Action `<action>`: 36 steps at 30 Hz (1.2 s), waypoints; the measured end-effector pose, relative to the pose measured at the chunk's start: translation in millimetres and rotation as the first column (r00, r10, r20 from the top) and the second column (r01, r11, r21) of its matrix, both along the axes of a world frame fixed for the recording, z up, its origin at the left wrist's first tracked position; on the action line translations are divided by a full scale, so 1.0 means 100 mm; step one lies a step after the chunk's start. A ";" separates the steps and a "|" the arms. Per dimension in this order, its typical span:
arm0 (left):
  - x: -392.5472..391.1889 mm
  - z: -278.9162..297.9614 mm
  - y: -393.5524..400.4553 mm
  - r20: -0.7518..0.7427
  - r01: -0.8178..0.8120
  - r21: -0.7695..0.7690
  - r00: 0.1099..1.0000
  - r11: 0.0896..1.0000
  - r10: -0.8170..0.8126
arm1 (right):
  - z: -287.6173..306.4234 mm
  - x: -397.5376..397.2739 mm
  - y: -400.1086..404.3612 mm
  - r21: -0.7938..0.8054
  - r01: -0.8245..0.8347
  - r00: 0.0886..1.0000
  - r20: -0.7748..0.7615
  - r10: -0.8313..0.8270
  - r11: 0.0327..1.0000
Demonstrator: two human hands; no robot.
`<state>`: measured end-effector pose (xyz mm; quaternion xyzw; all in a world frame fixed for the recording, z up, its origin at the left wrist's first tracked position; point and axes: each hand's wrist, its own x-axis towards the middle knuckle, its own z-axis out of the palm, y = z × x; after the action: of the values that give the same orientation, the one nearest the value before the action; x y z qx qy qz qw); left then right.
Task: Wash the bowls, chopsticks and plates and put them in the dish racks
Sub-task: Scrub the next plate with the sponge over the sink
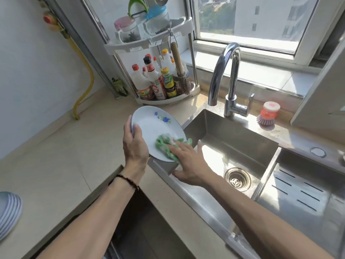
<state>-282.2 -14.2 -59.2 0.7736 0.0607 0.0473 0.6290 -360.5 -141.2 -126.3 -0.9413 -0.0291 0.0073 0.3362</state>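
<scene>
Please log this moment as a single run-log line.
step: wiping plate | left hand: grips plate rim | right hand: presses cloth on plate | place: beside sink | tap: no water seen

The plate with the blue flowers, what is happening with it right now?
A person is washing it at the sink. The left hand grips the plate by its rim and holds it tilted above the sink's left edge. The right hand presses a green cloth flat against the plate's lower face. No water runs from the faucet. More plates stand stacked at far left.
</scene>
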 end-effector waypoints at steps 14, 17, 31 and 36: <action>0.16 0.03 0.01 -0.069 0.088 0.014 0.994 0.996 -0.087 | 0.03 -0.01 -0.10 0.063 -0.140 0.990 0.016 0.139 0.988; 0.13 0.05 -0.04 -0.053 0.046 0.015 0.998 0.999 -0.045 | 0.02 0.04 -0.12 0.031 -0.034 0.999 -0.006 0.034 0.999; -0.14 0.02 -0.13 -0.197 0.172 -0.171 0.959 0.970 -0.205 | 0.03 0.10 -0.03 -0.246 0.276 0.858 0.499 -0.123 0.929; -0.08 0.01 -0.23 -0.016 0.017 -0.104 1.000 0.994 -0.019 | 0.17 0.05 0.11 -0.047 0.115 0.901 0.425 -0.085 0.992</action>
<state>-289.8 -37.5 -57.8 0.7405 0.0614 0.0318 0.6684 -355.9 -130.2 -109.5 -0.9321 -0.0526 -0.2128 0.2882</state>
